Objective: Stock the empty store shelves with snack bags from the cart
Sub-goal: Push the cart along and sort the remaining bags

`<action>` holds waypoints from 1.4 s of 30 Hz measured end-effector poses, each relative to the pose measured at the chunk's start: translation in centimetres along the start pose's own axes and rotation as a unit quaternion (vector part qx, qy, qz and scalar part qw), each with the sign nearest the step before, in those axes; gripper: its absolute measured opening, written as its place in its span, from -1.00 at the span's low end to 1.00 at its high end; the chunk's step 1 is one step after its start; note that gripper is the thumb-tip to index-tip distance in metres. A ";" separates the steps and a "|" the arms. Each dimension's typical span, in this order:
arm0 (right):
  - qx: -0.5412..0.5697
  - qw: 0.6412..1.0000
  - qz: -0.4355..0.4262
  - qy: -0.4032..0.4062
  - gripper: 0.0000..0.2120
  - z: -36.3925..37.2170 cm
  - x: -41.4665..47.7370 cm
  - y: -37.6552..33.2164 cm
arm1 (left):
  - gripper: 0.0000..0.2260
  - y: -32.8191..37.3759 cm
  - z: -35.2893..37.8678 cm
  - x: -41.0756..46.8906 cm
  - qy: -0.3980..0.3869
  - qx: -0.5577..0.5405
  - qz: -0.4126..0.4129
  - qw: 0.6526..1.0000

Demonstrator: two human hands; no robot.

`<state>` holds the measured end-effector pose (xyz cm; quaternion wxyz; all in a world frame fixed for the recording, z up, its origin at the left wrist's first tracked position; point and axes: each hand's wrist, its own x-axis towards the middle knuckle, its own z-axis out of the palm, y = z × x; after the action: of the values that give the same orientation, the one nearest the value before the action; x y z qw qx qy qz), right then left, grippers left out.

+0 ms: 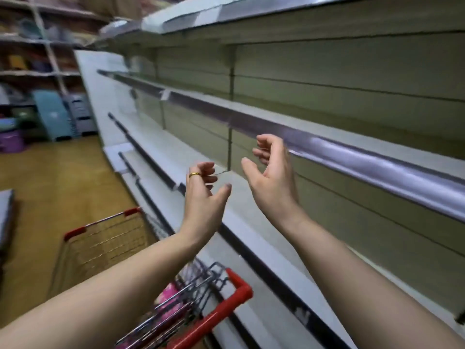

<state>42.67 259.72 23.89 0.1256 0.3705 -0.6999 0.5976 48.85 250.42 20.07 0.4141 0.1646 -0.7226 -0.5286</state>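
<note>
Both grips open, empty: left hand [203, 195], right hand [270, 177] above cart [226, 308]. Pink snack bags [171, 295] inside cart likely light, soft, crushable; take by top edge.

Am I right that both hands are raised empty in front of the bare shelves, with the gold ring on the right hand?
Not quite. The head view shows the gold ring on the left hand, not the right hand. Both hands are raised empty before the bare shelves.

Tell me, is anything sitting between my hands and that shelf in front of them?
Nothing visible. The left hand and right hand are both open and empty, raised in front of the bare shelf. The snack bags lie down in the cart, below your forearms.
</note>
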 end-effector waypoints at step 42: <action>0.041 0.562 0.709 -0.423 -0.77 56.4 -23.9 38.5 | -0.78 -44.6 -23.8 -3.5 0.232 0.130 -0.558 0.786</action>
<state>48.59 216.53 -33.90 -0.6644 -0.0302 -0.6851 0.2971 60.44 220.56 -19.26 0.1771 0.7089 -0.4489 -0.5144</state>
